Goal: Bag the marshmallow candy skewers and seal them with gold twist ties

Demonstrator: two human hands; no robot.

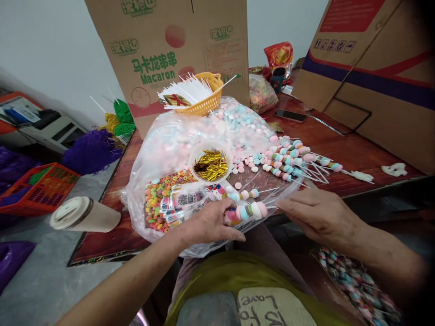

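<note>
A marshmallow skewer (pixel 249 211) in pink, blue, white and green lies level in front of me, on a white stick. My right hand (pixel 319 217) pinches that stick at its right end. Around the skewer's left end curl the fingers and thumb of my left hand (pixel 214 224); a colourful patch there may be a wrapper, but the fingers partly hide it. Just beyond are flat printed clear wrappers (pixel 190 198) and a shorter skewer (pixel 244 195). A round tub (pixel 192 168) holds gold twist ties. Finished-looking skewers (pixel 285 158) lie piled to the right.
A large clear bag (pixel 149 145) spreads under loose marshmallows (pixel 234 115) and coloured cereal rings (pixel 156 192). Behind stand a yellow basket (pixel 204 107) of white sticks and cardboard boxes (pixel 190 27). A lidded cup (pixel 88 215) is at left, a phone (pixel 290 116) at right, packed skewers (pixel 356 285) below.
</note>
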